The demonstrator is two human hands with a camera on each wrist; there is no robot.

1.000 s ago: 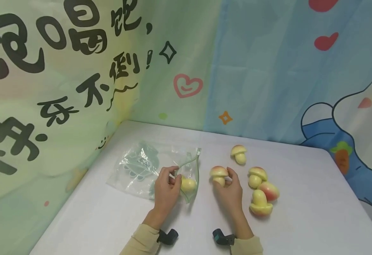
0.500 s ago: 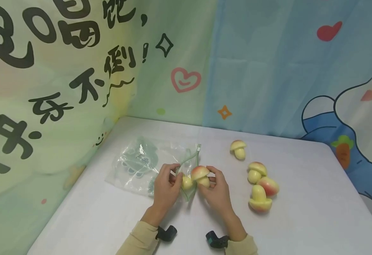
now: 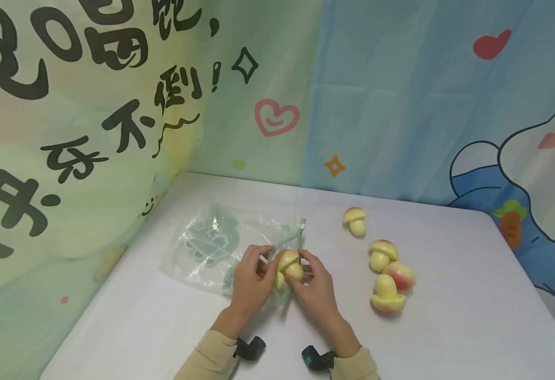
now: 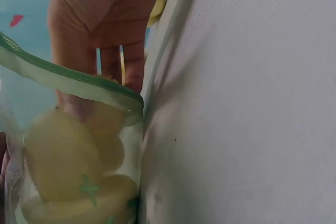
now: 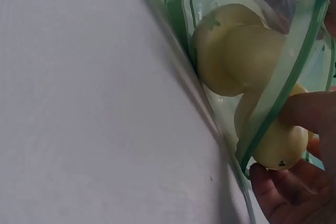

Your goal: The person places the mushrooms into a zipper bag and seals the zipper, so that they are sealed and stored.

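Observation:
A clear zip-top bag [image 3: 253, 224] with a green-edged mouth lies on the table, its mouth toward the right. My left hand [image 3: 248, 279] grips the bag near that mouth. My right hand [image 3: 317, 290] holds a toy mushroom [image 3: 295, 271] with a yellow stem and reddish cap. In the right wrist view this held mushroom [image 5: 278, 145] sits partly inside the mouth, with fingers around its outer end. Another toy mushroom [image 5: 226, 51] lies deeper in the bag, seen through the plastic. The left wrist view shows both behind the green zip strip [image 4: 73, 80].
To the right lie a single toy mushroom [image 3: 355, 221] at the back and a cluster of an upright mushroom [image 3: 382, 256], one showing its red cap [image 3: 401, 276] and one cap-down [image 3: 387, 295]. A printed cloth backdrop [image 3: 377, 105] stands behind the white table [image 3: 462, 295].
My right hand has moved left with the mushroom, from beside the bag into its mouth. The left hand has stayed at the bag. The head view has shifted slightly.

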